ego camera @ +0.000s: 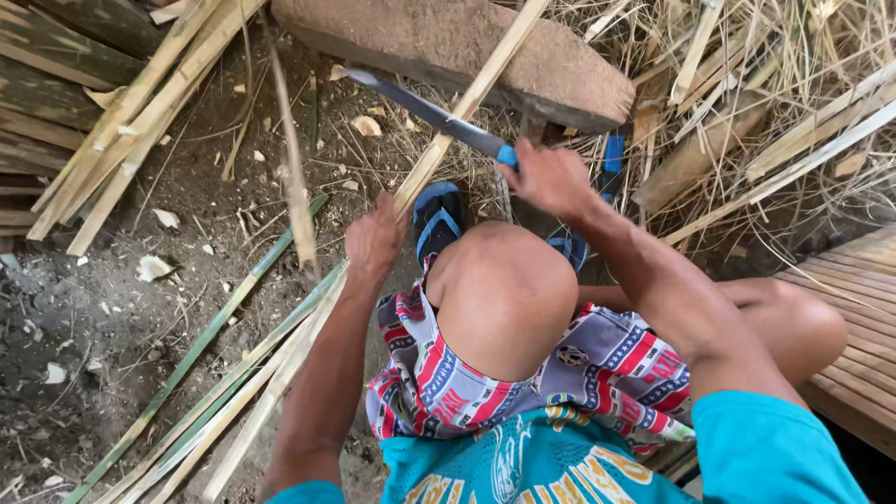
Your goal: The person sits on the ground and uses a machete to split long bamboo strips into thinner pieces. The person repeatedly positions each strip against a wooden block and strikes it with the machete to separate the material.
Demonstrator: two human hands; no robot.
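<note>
Knife on a bamboo strip, seen from above a seated person's knee.

The left hand (373,241) is wrapped tight around a pale bamboo strip (455,121) that runs up and right from the hand, across a flat stone block (448,42). The right hand (551,177) is clenched on the blue handle of a knife (425,112), whose dark blade lies across the strip just above the left hand, tip pointing up-left. Below the left hand more strips (233,392), green and pale, slant down across the dirt ground (93,308). Split slats (131,112) are piled at upper left. A blue sandal (437,217) sits beside the knee.
</note>
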